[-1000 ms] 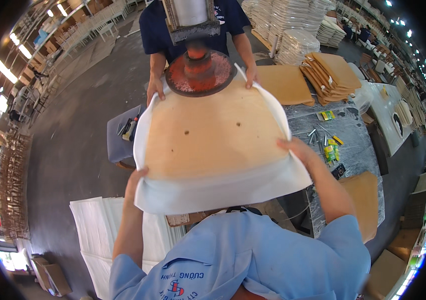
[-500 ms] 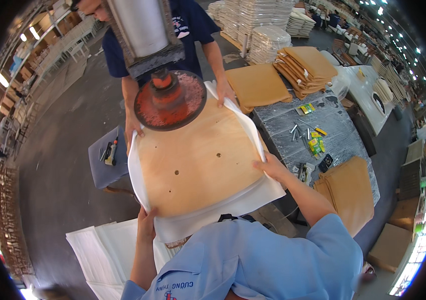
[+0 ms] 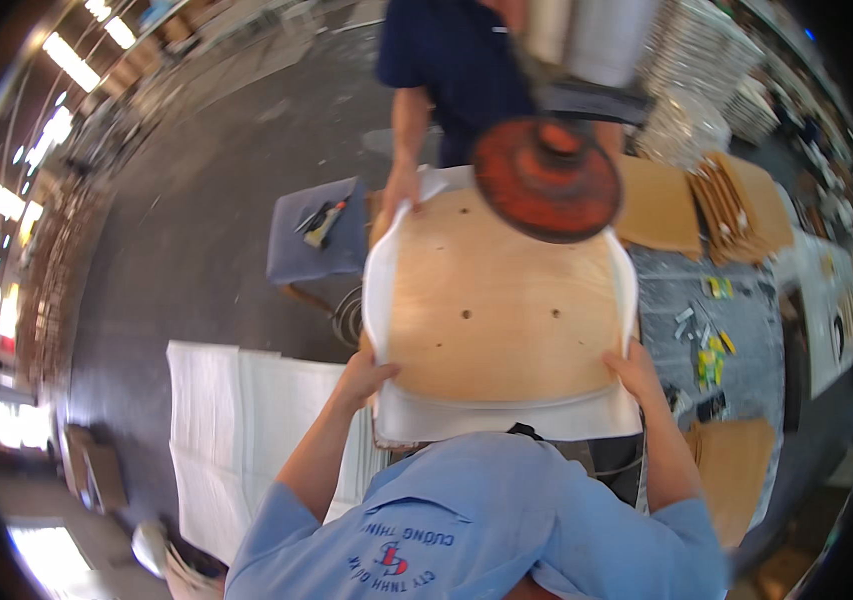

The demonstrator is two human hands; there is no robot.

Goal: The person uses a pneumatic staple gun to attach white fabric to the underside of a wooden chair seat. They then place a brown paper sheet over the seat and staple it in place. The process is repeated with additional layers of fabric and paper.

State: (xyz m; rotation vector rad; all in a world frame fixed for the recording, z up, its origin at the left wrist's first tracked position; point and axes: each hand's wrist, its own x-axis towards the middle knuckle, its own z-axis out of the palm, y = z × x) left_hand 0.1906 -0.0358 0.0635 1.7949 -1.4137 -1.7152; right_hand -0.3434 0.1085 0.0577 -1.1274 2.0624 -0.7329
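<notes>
Left hand: my left hand [image 3: 365,376] grips the near left edge of the plywood panel [image 3: 502,300], fingers curled on the white sheet [image 3: 507,415] under it.
Right hand: my right hand [image 3: 635,372] clamps the near right corner of the same panel, thumb on top.
Panel: one, curved, light wood, lying on the white sheet in front of my chest; two small dark holes show in its face.
Sheet: one, white, sticking out past the wood along the near edge and curling up at both sides.
Press head: one round orange-red disc [image 3: 547,178] hangs over the far right corner of the panel; its top is blurred.
Other person: a person in dark blue [image 3: 452,70] stands opposite, head cut off by the rim; one hand [image 3: 400,188] holds the far left corner, the other is hidden behind the disc.
Hidden: whatever carries the panel is covered by it.
Counter: grey counter [image 3: 727,300] at right, small yellow and dark bits too small to count.
Stacks: brown panels [image 3: 737,205] piled beyond, number unclear.
Stool: one grey padded stool [image 3: 312,240] at left, with tools.
</notes>
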